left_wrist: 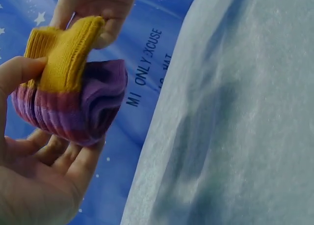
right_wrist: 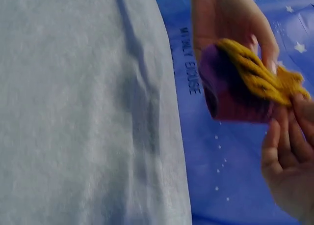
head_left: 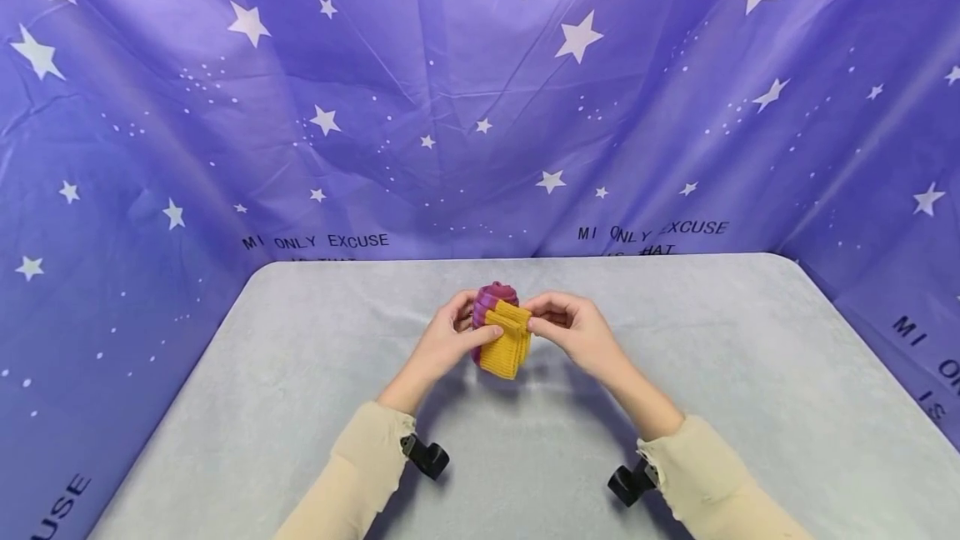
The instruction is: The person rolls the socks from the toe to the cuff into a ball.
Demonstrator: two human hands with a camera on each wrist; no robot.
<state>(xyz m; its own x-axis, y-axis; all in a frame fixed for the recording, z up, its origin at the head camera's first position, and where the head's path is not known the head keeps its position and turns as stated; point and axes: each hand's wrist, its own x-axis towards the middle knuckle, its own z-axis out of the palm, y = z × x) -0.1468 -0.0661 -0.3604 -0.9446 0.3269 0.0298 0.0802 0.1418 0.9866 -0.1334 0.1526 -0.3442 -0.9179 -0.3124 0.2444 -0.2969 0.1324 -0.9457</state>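
Note:
A rolled-up pair of knitted socks (head_left: 497,298), striped purple and maroon with a yellow ribbed cuff, is held above the table between both hands. My left hand (head_left: 442,344) grips the roll from the left, thumb on the yellow cuff and fingers behind and under the striped part. With thumb and fingertips, my right hand (head_left: 585,332) pinches the edge of the yellow cuff on the right. In the left wrist view, the striped roll (left_wrist: 59,112) shows its folded layers at one end. The right wrist view shows the yellow cuff (right_wrist: 255,75) in several folds.
A table with a pale grey cloth (head_left: 300,440) lies beneath the hands. Purple-blue curtains (head_left: 450,90) with white stars and printed words stand behind it and at both sides. A small black device (head_left: 427,457) is strapped at the left wrist, another (head_left: 632,483) at the right.

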